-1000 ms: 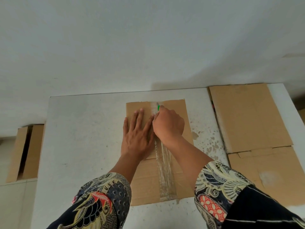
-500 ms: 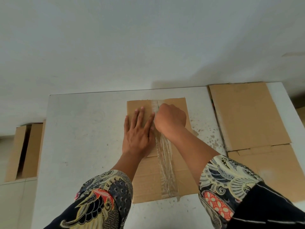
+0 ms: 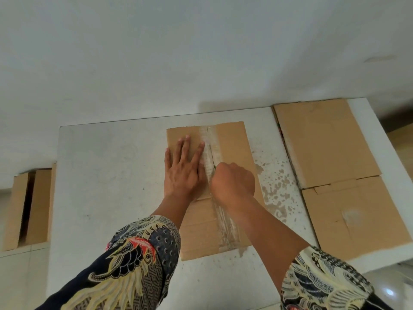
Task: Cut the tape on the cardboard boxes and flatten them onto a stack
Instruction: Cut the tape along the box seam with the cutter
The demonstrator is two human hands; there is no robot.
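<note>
A brown cardboard box lies in the middle of the white table, with a strip of clear tape running down its centre seam. My left hand lies flat, fingers spread, on the box's left flap. My right hand is a closed fist on the tape line about halfway down the box. It grips a cutter that is hidden inside the fist. Behind the fist, the far part of the seam shows a dark slit.
Flattened cardboard lies stacked at the table's right side, reaching its front right edge. More cardboard boxes stand on the floor left of the table. A white wall rises just behind the table. Worn brown patches mark the tabletop.
My right fist has drawn back toward me along the tape, from the far end to about the middle of the box. The cutter's green tip no longer shows. My left hand stays pressed flat.
</note>
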